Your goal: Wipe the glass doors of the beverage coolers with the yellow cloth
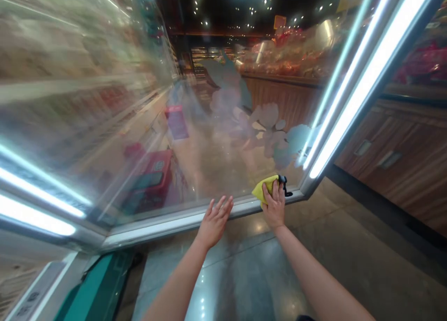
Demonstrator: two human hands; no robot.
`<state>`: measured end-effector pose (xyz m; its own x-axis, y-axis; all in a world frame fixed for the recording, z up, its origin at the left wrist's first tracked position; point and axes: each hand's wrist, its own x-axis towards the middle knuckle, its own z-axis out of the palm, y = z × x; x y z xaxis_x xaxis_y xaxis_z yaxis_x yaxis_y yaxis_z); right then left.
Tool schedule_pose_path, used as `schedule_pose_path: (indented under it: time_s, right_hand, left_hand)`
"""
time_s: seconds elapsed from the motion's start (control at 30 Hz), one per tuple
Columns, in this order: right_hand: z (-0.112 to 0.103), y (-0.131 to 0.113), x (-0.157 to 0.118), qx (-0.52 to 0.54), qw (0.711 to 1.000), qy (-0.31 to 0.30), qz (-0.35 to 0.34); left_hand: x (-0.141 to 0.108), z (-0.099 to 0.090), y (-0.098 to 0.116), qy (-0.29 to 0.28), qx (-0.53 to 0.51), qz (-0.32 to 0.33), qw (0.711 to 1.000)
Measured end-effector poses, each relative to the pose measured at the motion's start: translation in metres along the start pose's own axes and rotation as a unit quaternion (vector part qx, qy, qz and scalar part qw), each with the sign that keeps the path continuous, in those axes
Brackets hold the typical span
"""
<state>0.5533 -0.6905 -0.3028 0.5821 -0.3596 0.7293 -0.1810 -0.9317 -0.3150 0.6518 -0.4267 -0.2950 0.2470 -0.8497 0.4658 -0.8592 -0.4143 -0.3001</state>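
A large glass door leans across the view, framed by a pale metal edge and bright light strips. Near its lower right corner, my right hand presses a yellow cloth against the pane. Some dark shape shows just beside the cloth; what it is I cannot make out. My left hand is at the bottom frame rail, holding nothing, its fingers apart. Whether it rests on the rail or hovers close to it is unclear.
Bright light strips run up the right side of the door. A wood-fronted counter stands at right. Red and purple shapes, shelves and shop lights show blurred in the glass. A green panel sits low at left, beside grey tiled floor.
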Motion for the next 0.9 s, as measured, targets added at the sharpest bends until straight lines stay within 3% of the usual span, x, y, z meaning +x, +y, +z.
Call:
schedule_pose_path:
  time_s: [0.1, 0.2, 0.33, 0.43, 0.53, 0.63, 0.77, 0.9]
  right_hand:
    - [-0.001, 0.012, 0.005, 0.013, 0.998, 0.050, 0.028]
    - [-0.002, -0.007, 0.027, 0.017, 0.994, 0.090, 0.064]
    - [0.001, -0.036, 0.016, -0.029, 0.999, 0.001, -0.021]
    - [0.000, -0.021, -0.009, -0.053, 0.993, -0.058, -0.090]
    - [-0.004, -0.001, -0.009, -0.044, 0.997, -0.012, -0.060]
    - [-0.006, -0.014, 0.012, -0.023, 0.999, 0.043, -0.012]
    - [0.002, -0.053, 0.016, -0.054, 0.997, -0.012, -0.054]
    - [0.005, -0.038, -0.009, -0.078, 0.986, -0.078, -0.129]
  left_hand:
    - [-0.008, 0.000, -0.003, -0.003, 0.005, 0.000, 1.000]
    - [-0.014, -0.003, -0.006, -0.006, 0.011, -0.005, 1.000]
    - [-0.018, -0.005, -0.009, -0.004, 0.016, -0.013, 1.000]
    - [-0.021, -0.006, -0.010, -0.002, 0.015, -0.020, 1.000]
    - [-0.024, -0.007, -0.013, -0.003, 0.011, -0.025, 1.000]
    - [-0.027, -0.007, -0.016, 0.000, 0.005, -0.025, 1.000]
    - [-0.027, -0.007, -0.016, 0.011, 0.003, -0.035, 0.999]
    - [-0.028, -0.007, -0.014, 0.016, 0.000, -0.049, 0.999]
